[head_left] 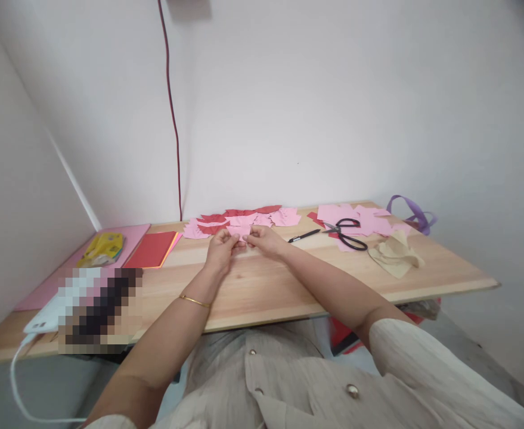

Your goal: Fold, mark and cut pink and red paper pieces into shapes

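Note:
My left hand (221, 247) and my right hand (264, 239) meet at the middle of the wooden table (262, 286), fingers pinched together on a small pink paper piece (239, 231). A thin gold bangle circles my left wrist. Just beyond my hands lies a row of cut pink and red paper shapes (244, 218). Black scissors (347, 232) and a black pen (303, 236) rest to the right of my right hand.
More pink paper scraps (355, 215) and a beige cloth (396, 255) lie at the right, with a purple ribbon (411, 213) by the wall. At the left are red card sheets (152, 250), a yellow packet (101, 249) and a white device with a cable (42, 319).

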